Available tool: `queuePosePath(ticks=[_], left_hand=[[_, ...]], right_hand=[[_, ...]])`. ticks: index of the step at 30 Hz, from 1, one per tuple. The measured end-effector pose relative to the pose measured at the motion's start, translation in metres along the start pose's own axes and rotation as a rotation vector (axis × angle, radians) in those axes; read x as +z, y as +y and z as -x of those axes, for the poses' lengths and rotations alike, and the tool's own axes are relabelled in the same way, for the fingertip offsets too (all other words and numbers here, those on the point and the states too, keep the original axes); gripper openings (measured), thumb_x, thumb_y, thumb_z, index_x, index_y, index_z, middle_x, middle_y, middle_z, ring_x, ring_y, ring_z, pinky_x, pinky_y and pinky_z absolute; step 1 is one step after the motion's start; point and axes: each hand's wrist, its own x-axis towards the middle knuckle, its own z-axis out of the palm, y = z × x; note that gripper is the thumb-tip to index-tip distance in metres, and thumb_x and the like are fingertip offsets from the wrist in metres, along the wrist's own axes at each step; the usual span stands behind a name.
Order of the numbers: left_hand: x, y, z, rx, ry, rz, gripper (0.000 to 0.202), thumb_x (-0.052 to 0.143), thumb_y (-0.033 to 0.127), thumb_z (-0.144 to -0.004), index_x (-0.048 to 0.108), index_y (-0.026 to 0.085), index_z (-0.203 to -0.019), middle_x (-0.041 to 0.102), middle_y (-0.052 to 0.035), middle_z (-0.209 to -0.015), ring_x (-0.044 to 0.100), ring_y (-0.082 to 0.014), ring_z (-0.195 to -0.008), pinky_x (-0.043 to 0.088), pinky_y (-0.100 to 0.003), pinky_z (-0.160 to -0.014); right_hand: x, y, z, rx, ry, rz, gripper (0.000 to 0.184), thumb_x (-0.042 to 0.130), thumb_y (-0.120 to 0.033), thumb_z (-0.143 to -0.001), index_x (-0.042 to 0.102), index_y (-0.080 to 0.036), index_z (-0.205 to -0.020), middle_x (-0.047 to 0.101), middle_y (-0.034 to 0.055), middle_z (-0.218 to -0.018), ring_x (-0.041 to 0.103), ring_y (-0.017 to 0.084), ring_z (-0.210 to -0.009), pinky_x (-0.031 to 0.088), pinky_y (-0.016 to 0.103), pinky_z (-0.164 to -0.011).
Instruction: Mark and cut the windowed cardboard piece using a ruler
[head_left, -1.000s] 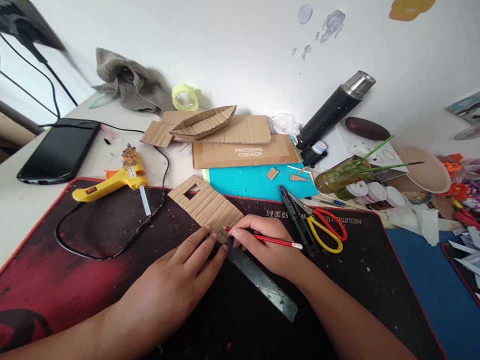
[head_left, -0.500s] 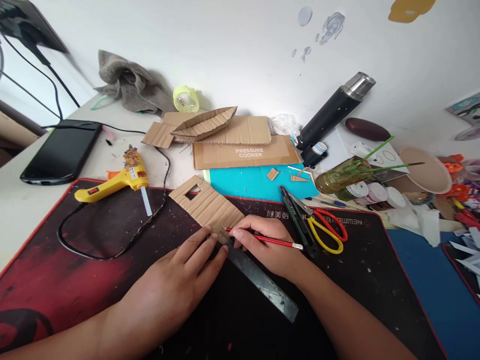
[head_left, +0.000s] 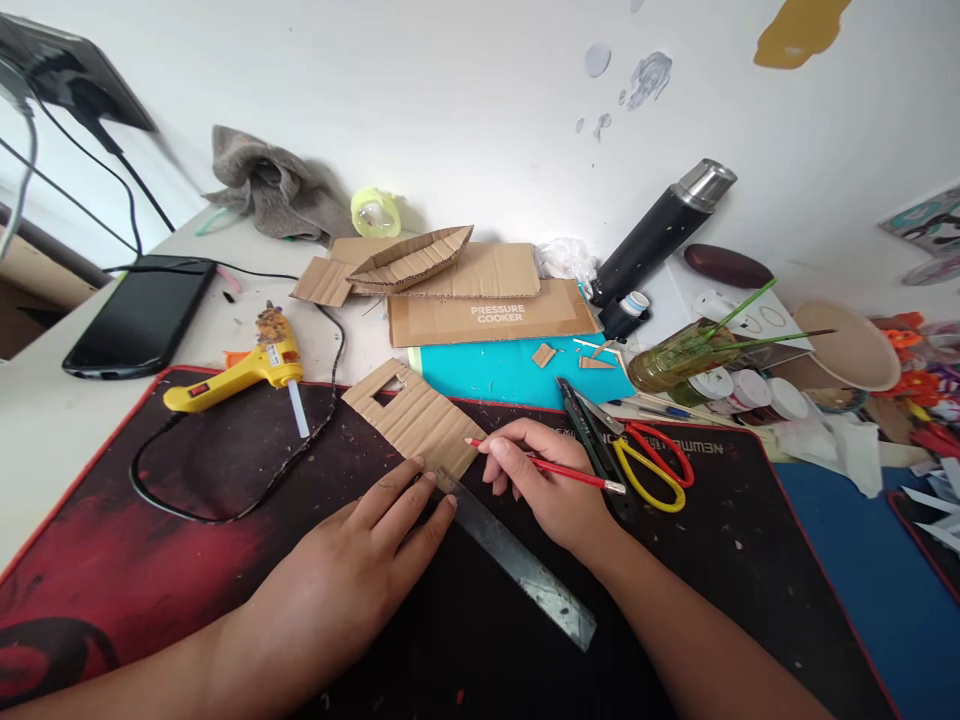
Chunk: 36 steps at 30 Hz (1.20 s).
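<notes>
Over at the far left of the white bench (head_left: 45, 370), a black smartphone (head_left: 139, 315) lies flat, and just beside it a yellow plastic hot-glue gun (head_left: 232, 385) sits partly on a black-and-red mat (head_left: 202, 600), its small white label too tiny to read. The left hand (head_left: 367, 550) reaches in across the mat palm down, its grip loose, fingers slightly apart and fingertips resting where a grey metal ruler (head_left: 517, 558) meets a flat piece of brown corrugated cardboard (head_left: 424, 420). That piece lies on the mat ahead of the hands, a rectangular window cut near its far end. Behind it, a long brown cardboard panel (head_left: 427, 322) reads "PRESSURE COOKER" in white capitals, with a bright blue sheet (head_left: 510, 378) in front. The right hand (head_left: 566, 505) has its grip closed on a slim red pencil (head_left: 577, 474) with a white end; the point is over the cardboard's right edge, though I can't tell whether it touches. Just beyond that hand lie a dark green-and-black cutter (head_left: 589, 435) and scissors (head_left: 652, 465) with one yellow and one red handle. Pale lettering near them on the mat begins "NEWM"; the rest is unclear.
</notes>
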Motion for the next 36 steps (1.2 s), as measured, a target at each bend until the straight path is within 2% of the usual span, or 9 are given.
queuePosePath(ticks=[6, 14, 18, 24, 31, 36], left_hand=[[0.001, -0.001, 0.001, -0.003, -0.015, 0.008, 0.057, 0.053, 0.006, -0.096, 0.065, 0.016, -0.151, 0.069, -0.0169, -0.148, 0.055, -0.0334, -0.152, 0.058, -0.043, -0.116], [-0.014, -0.006, -0.011, 0.07, -0.044, -0.036, 0.053, 0.053, 0.004, -0.096, 0.067, 0.013, -0.146, 0.075, -0.0178, -0.139, 0.066, -0.0324, -0.141, 0.064, -0.041, -0.108], [-0.015, -0.006, -0.011, 0.083, -0.047, -0.035, 0.052, 0.055, 0.004, -0.095, 0.068, 0.011, -0.144, 0.075, -0.0191, -0.139, 0.068, -0.036, -0.139, 0.066, -0.043, -0.105], [-0.014, -0.008, -0.014, 0.038, -0.034, 0.007, 0.053, 0.053, 0.004, -0.102, 0.06, 0.01, -0.154, 0.076, -0.0161, -0.135, 0.069, -0.0315, -0.136, 0.066, -0.04, -0.105], [-0.007, -0.008, -0.022, -0.013, 0.063, -0.011, 0.033, 0.05, 0.02, -0.113, 0.072, 0.015, -0.136, 0.078, -0.0131, -0.121, 0.077, -0.0276, -0.109, 0.071, -0.036, -0.076], [-0.008, -0.008, -0.023, -0.015, 0.077, -0.02, 0.029, 0.05, 0.016, -0.112, 0.074, 0.016, -0.128, 0.078, -0.0127, -0.123, 0.076, -0.0276, -0.111, 0.07, -0.035, -0.078]], right_hand=[[-0.003, 0.003, 0.0, 0.009, 0.05, -0.011, 0.04, 0.066, -0.057, -0.107, 0.076, -0.021, -0.095, 0.075, 0.0023, -0.075, 0.068, 0.015, -0.059, 0.053, 0.026, -0.053], [-0.002, 0.004, 0.001, 0.01, 0.082, -0.029, 0.034, 0.07, -0.053, -0.105, 0.077, -0.021, -0.096, 0.075, 0.0019, -0.076, 0.068, 0.014, -0.057, 0.049, 0.024, -0.049], [-0.003, 0.005, 0.002, 0.023, 0.078, -0.067, 0.033, 0.071, -0.053, -0.105, 0.079, -0.021, -0.099, 0.075, 0.0011, -0.078, 0.066, 0.012, -0.053, 0.047, 0.023, -0.047], [-0.005, 0.005, 0.002, 0.02, 0.058, -0.081, 0.042, 0.066, -0.059, -0.107, 0.081, -0.02, -0.102, 0.073, 0.0011, -0.075, 0.066, 0.012, -0.051, 0.045, 0.023, -0.045], [-0.003, 0.009, 0.001, -0.038, 0.073, -0.065, 0.046, 0.064, -0.061, -0.108, 0.081, -0.019, -0.1, 0.071, 0.001, -0.071, 0.066, 0.012, -0.052, 0.046, 0.023, -0.047], [-0.003, 0.011, 0.001, -0.044, 0.082, -0.077, 0.046, 0.065, -0.062, -0.108, 0.081, -0.02, -0.1, 0.072, 0.001, -0.072, 0.067, 0.012, -0.053, 0.046, 0.023, -0.047]])
